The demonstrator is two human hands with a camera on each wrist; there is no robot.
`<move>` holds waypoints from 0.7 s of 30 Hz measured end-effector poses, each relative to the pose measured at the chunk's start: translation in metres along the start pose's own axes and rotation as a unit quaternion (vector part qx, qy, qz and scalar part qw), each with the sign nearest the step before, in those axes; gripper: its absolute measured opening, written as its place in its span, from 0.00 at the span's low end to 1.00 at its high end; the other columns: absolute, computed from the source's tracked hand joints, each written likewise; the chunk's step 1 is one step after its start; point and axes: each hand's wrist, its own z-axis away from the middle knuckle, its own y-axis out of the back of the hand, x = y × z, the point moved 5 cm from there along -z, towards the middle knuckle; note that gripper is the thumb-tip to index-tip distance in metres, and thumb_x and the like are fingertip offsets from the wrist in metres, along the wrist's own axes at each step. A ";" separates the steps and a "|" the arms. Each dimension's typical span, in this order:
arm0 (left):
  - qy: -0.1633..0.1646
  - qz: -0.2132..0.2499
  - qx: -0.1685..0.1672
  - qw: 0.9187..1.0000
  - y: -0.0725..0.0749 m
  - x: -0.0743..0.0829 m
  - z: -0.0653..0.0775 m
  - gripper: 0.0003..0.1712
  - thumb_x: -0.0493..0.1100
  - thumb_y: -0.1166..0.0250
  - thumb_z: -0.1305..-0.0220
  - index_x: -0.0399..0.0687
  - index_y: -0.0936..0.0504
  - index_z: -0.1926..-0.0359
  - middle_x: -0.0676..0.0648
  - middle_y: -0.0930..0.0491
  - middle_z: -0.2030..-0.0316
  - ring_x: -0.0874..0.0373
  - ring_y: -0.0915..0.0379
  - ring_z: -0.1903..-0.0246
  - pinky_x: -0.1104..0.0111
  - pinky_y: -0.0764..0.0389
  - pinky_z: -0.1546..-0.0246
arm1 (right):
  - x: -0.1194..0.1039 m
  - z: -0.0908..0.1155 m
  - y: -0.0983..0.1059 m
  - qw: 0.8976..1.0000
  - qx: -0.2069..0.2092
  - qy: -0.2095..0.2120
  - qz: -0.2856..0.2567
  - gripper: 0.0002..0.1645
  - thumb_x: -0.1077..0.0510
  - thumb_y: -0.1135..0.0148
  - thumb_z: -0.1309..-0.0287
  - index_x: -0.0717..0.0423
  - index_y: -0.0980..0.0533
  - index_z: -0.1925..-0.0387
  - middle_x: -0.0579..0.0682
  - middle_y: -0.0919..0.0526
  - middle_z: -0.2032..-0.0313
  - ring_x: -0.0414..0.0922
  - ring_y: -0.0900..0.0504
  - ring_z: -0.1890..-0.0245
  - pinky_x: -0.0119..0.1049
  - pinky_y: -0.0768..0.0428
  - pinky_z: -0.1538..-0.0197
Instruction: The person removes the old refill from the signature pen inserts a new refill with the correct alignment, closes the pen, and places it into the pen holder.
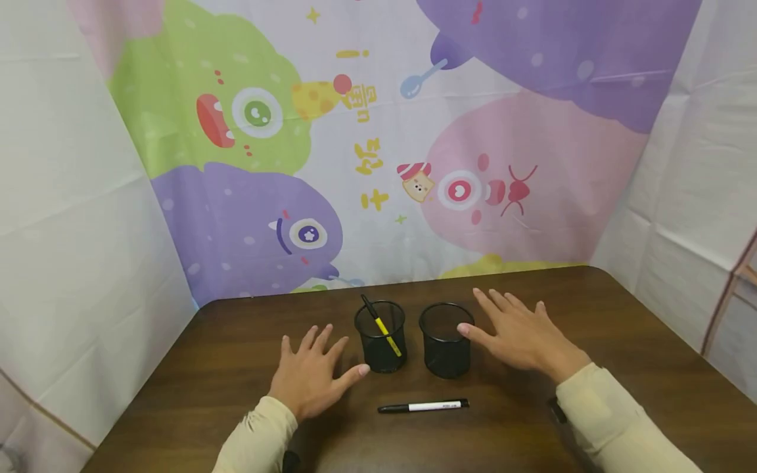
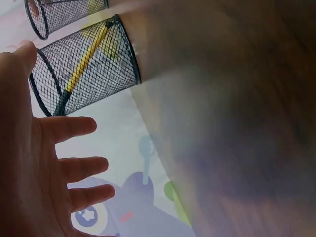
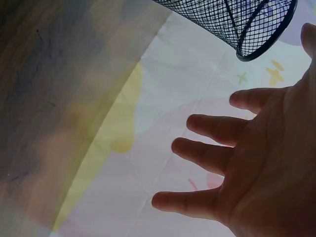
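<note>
Two black mesh pen holders stand side by side in the head view. A yellow marker with a black cap (image 1: 384, 330) leans inside the left pen holder (image 1: 380, 358); the left wrist view shows this yellow marker (image 2: 81, 66) through the mesh. Nothing shows inside the right pen holder (image 1: 447, 358). In front of both lies a white marker with black ends (image 1: 423, 406). My left hand (image 1: 313, 378), fingers spread, is left of the left holder, thumb toward it. My right hand (image 1: 523, 332) is spread beside the right holder, its thumb overlapping the rim in the head view.
The holders and marker are on a dark brown wooden table (image 1: 508, 427). Behind its far edge hangs a cloth printed with cartoon monsters (image 1: 378, 249). White cloth walls (image 1: 77, 197) close off both sides.
</note>
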 end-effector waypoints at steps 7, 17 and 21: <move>-0.006 -0.001 0.013 1.000 -0.003 0.004 0.001 0.50 0.83 0.63 0.37 0.56 0.23 0.33 0.43 0.31 0.31 0.40 0.39 0.31 0.30 0.48 0.36 | 0.000 0.000 -0.001 1.000 0.000 0.000 -0.008 0.57 0.17 0.67 0.38 0.50 0.45 0.22 0.63 0.36 0.29 0.66 0.39 0.30 0.81 0.53 0.38; -0.012 0.032 0.016 0.999 -0.007 0.016 0.004 0.47 0.81 0.60 0.35 0.56 0.20 0.37 0.43 0.27 0.35 0.41 0.35 0.34 0.32 0.40 0.38 | 0.003 0.001 -0.002 1.000 -0.005 -0.002 -0.026 0.59 0.16 0.66 0.39 0.54 0.42 0.23 0.62 0.32 0.31 0.63 0.34 0.32 0.79 0.52 0.37; -0.018 0.031 0.026 0.999 -0.005 0.019 0.003 0.48 0.82 0.61 0.35 0.55 0.18 0.39 0.43 0.24 0.38 0.43 0.32 0.37 0.36 0.35 0.39 | 0.001 0.001 -0.001 1.000 0.001 0.005 -0.017 0.59 0.16 0.66 0.38 0.57 0.39 0.25 0.61 0.29 0.33 0.62 0.31 0.33 0.77 0.46 0.37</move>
